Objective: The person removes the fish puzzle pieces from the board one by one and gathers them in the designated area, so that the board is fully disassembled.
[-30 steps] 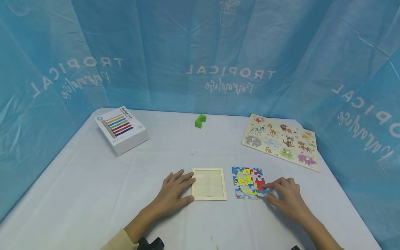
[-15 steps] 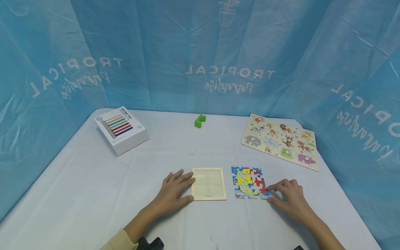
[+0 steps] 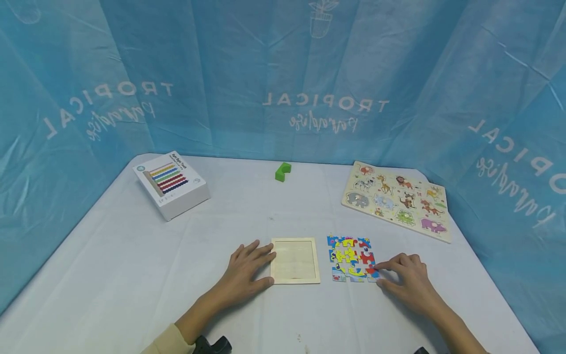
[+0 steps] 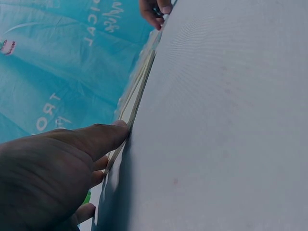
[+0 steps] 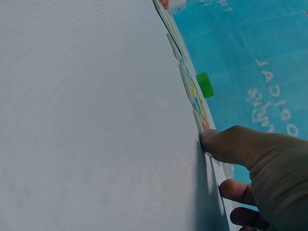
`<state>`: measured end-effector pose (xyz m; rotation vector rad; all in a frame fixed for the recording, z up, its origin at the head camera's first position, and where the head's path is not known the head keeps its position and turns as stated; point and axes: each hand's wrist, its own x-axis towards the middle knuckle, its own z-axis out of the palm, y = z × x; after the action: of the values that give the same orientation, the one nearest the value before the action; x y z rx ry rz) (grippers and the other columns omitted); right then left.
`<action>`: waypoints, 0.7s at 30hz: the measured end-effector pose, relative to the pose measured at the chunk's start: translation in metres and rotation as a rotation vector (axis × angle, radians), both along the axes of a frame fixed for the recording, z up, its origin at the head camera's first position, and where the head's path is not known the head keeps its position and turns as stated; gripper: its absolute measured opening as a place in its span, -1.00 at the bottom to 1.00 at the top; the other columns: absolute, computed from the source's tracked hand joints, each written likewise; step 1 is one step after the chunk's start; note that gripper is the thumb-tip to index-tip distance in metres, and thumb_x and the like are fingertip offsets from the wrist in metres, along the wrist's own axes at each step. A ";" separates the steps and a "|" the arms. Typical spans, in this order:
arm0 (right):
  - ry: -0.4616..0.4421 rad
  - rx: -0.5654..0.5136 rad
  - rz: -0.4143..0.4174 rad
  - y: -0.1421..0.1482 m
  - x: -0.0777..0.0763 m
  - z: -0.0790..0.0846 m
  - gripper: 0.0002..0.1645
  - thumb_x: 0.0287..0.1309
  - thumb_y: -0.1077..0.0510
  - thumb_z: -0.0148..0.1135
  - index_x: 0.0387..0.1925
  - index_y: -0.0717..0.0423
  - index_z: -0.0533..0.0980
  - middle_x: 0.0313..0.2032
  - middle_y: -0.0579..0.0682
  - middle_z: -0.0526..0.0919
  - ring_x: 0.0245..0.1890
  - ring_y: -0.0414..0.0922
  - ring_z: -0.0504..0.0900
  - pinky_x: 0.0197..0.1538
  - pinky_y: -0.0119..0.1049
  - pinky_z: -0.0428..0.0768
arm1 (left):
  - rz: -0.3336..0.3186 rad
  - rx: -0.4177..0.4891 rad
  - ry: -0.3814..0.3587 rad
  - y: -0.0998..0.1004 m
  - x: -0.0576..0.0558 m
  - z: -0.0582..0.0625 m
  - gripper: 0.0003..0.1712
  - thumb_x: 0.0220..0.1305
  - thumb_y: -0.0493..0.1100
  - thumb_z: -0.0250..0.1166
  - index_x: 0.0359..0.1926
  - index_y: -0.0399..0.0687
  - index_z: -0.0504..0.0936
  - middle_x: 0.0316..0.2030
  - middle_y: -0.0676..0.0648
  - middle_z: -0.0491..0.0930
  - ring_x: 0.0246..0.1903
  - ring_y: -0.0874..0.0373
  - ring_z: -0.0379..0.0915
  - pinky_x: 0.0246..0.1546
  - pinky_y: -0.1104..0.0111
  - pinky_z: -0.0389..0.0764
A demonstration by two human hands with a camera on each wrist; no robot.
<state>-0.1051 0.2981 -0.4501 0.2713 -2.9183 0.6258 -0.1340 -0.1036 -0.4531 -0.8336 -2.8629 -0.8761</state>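
Note:
Near the middle of the table lies a shallow square wooden puzzle frame (image 3: 295, 260) with a bare base. My left hand (image 3: 243, 270) rests at its left edge, fingers extended and thumb touching the near corner; the left wrist view shows the thumb against the frame's thin side (image 4: 140, 86). To the frame's right is a colourful jigsaw (image 3: 349, 255), its pieces laid in a square with gaps between several of them. My right hand (image 3: 409, 280) pinches the near right corner jigsaw piece (image 3: 372, 275) between thumb and index finger. In the right wrist view the thumb (image 5: 219, 144) covers that piece's end.
A white box (image 3: 177, 184) with coloured bead rows stands at the back left. A green block (image 3: 283, 171) sits at the back middle. An animal peg puzzle board (image 3: 389, 196) lies at the back right. Blue curtains (image 3: 265, 73) surround the white table (image 3: 221, 206).
My right hand slid the red and blue corner piece outward to the right, then slightly back left toward the other pieces. The left hand and the frame have stayed put.

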 end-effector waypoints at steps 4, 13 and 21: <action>0.057 0.001 0.020 -0.001 -0.001 0.001 -0.67 -0.16 0.14 0.46 -0.24 -0.15 0.66 -0.31 -0.09 0.49 -0.19 -0.08 0.27 -0.17 -0.12 0.12 | 0.003 0.004 0.005 0.000 0.000 -0.001 -0.38 0.14 0.02 0.30 0.22 -0.06 0.47 0.32 -0.08 0.35 0.39 -0.22 0.05 0.31 -0.23 -0.04; 0.184 -0.061 0.091 -0.013 -0.008 0.007 -0.68 -0.14 0.08 0.47 -0.23 -0.06 0.66 -0.30 -0.06 0.51 -0.19 -0.16 0.21 -0.17 -0.15 0.09 | 0.008 0.011 -0.012 0.000 -0.001 -0.003 -0.35 0.12 0.05 0.31 0.24 -0.02 0.46 0.34 -0.06 0.33 0.40 -0.21 0.04 0.33 -0.22 -0.06; 0.175 -0.083 0.100 -0.035 -0.015 0.017 -0.66 -0.12 0.02 0.46 -0.22 -0.06 0.65 -0.27 -0.08 0.51 -0.13 -0.16 0.22 -0.12 -0.10 0.12 | 0.004 0.020 -0.037 -0.001 -0.001 -0.006 -0.35 0.12 0.05 0.31 0.24 -0.02 0.45 0.34 -0.05 0.32 0.41 -0.19 0.02 0.34 -0.21 -0.09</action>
<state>-0.1203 0.2633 -0.4330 0.4405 -2.7179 0.6973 -0.1354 -0.1048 -0.4592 -0.8179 -2.8809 -0.9283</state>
